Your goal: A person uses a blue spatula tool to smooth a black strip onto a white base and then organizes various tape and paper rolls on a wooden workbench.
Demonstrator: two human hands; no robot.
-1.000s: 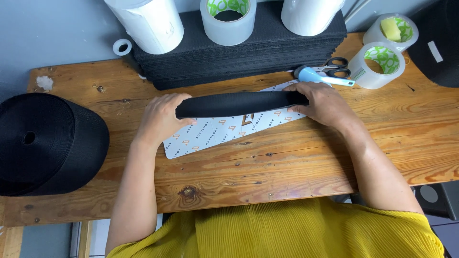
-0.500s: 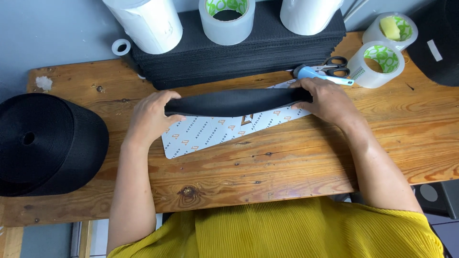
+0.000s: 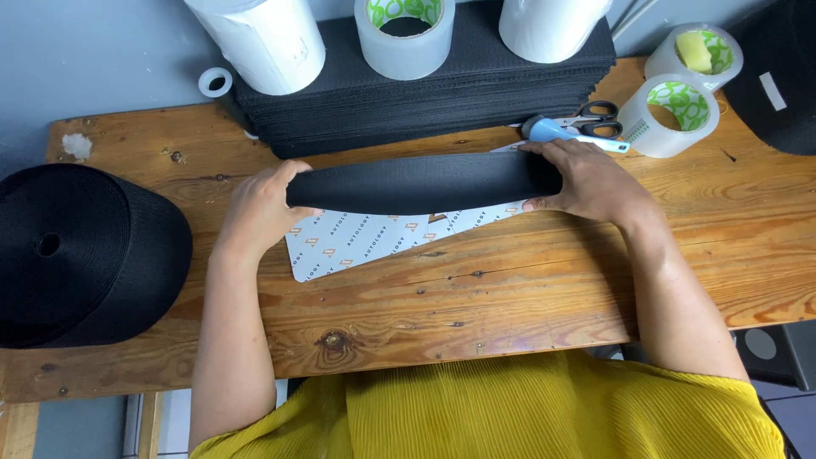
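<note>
A long black rolled sheet (image 3: 421,182) lies across a white printed plastic bag (image 3: 357,242) on the wooden table (image 3: 476,297). My left hand (image 3: 259,208) grips the roll's left end, fingers curled over it. At the other end my right hand (image 3: 586,178) holds the roll, thumb under and fingers on top. The bag sticks out below the roll at the left and middle; its upper part is hidden under the roll.
A stack of black sheets (image 3: 425,93) stands behind the roll, carrying a tape roll (image 3: 405,34) and two white rolls. Blue-handled tool (image 3: 561,132) and scissors (image 3: 595,119) lie by my right hand. More tape rolls (image 3: 671,115) at right. A big black webbing reel (image 3: 76,255) sits left.
The black roll has grown thicker and wider. My left hand has shifted slightly left and now curls over the roll's end; more of the bag shows below.
</note>
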